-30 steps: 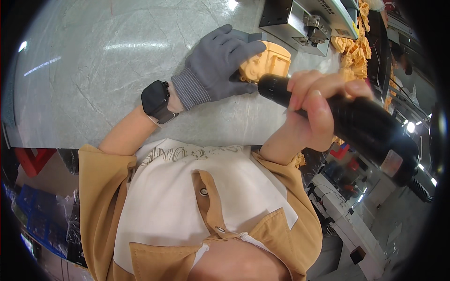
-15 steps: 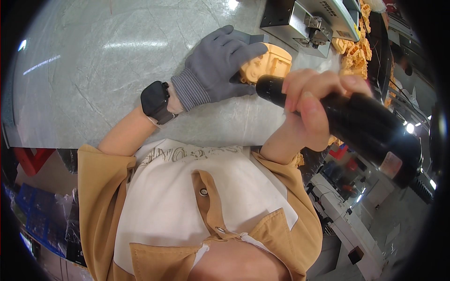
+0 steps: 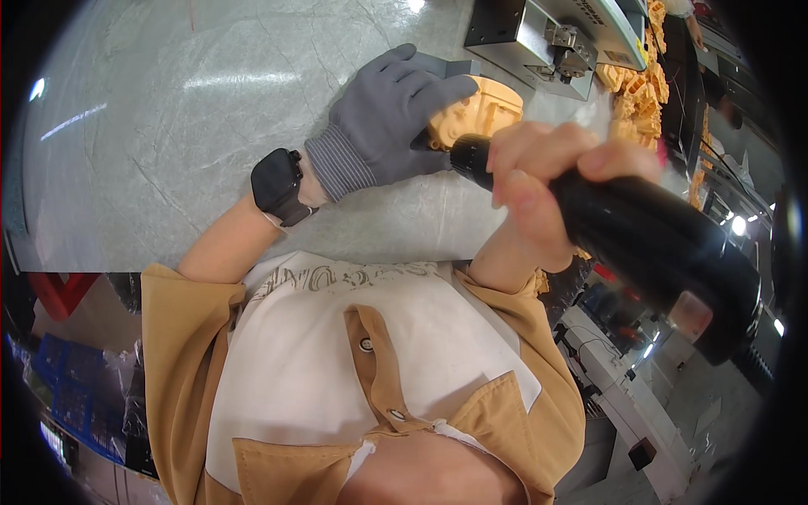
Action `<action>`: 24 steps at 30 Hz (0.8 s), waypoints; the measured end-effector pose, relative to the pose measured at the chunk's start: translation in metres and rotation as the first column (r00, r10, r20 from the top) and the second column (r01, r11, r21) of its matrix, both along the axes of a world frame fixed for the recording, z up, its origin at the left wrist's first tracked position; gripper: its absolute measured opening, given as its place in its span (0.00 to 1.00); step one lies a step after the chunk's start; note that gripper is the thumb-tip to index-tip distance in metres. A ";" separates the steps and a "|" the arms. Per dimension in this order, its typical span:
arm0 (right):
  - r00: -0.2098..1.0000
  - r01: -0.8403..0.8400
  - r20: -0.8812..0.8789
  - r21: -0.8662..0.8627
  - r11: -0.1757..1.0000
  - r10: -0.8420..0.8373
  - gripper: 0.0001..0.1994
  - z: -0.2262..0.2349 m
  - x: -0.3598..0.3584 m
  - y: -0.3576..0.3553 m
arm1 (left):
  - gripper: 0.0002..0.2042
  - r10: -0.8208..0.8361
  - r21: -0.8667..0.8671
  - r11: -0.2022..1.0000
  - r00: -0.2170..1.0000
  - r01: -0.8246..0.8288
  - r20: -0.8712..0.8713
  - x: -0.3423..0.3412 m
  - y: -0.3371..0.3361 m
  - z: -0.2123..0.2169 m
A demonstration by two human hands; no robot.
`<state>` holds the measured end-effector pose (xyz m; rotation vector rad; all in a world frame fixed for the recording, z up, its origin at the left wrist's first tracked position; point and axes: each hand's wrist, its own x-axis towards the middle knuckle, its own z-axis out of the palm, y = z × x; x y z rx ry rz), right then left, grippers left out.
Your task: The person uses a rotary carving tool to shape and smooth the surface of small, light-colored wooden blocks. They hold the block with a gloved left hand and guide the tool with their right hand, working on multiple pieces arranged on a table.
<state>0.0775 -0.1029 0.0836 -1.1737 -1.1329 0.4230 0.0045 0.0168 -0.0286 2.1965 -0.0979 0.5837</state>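
Observation:
My left hand (image 3: 391,118), in a grey knit glove with a black watch (image 3: 278,179) at the wrist, grips a yellow-orange moulded plastic part (image 3: 480,108). A grey block (image 3: 462,67) shows just beyond that hand's fingers. Bare fingers of my right hand (image 3: 555,172) wrap round a black power screwdriver (image 3: 652,227). Its narrow front end points at the near side of the plastic part; whether the tip touches is hidden. The tool slants down to the right, where a ribbed cord sleeve leaves its rear end.
A metal-fronted machine (image 3: 560,46) with a small clamp stands on the grey table (image 3: 168,143) at the far right. Several more yellow-orange parts (image 3: 638,101) lie heaped beside it. Blue crates (image 3: 76,396) stand low at the left, near a red frame (image 3: 63,295).
My right hand and the screwdriver have shifted slightly left and toward me, with the tool's rear end lower. The left hand and the plastic part have hardly moved.

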 end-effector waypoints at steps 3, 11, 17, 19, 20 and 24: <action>0.998 -0.059 -0.012 0.027 0.998 0.060 0.27 -0.003 0.007 -0.002 | 0.33 0.032 0.022 0.999 0.999 -0.032 -0.003 -0.003 0.002 0.000; 0.750 0.661 -0.224 0.244 0.710 -0.622 0.23 0.035 0.094 -0.014 | 0.35 0.044 0.057 0.997 0.998 -0.042 -0.038 0.001 -0.002 0.005; 0.720 0.691 -0.079 0.177 0.701 -0.690 0.19 0.017 0.116 0.011 | 0.37 0.046 0.037 0.998 0.990 -0.041 -0.136 0.000 -0.006 0.008; 0.782 0.623 -0.101 0.162 0.765 -0.615 0.18 0.017 0.117 0.012 | 0.38 0.058 0.047 0.998 0.989 -0.052 -0.139 0.000 -0.005 0.008; 0.801 0.599 -0.074 0.111 0.793 -0.594 0.18 0.018 0.112 0.008 | 0.38 0.047 0.034 0.999 0.989 -0.042 -0.141 -0.001 -0.005 0.008; 0.895 0.447 -0.113 0.189 0.874 -0.432 0.16 0.020 0.058 -0.014 | 0.38 0.060 0.006 0.998 0.989 -0.059 -0.138 0.003 -0.005 0.007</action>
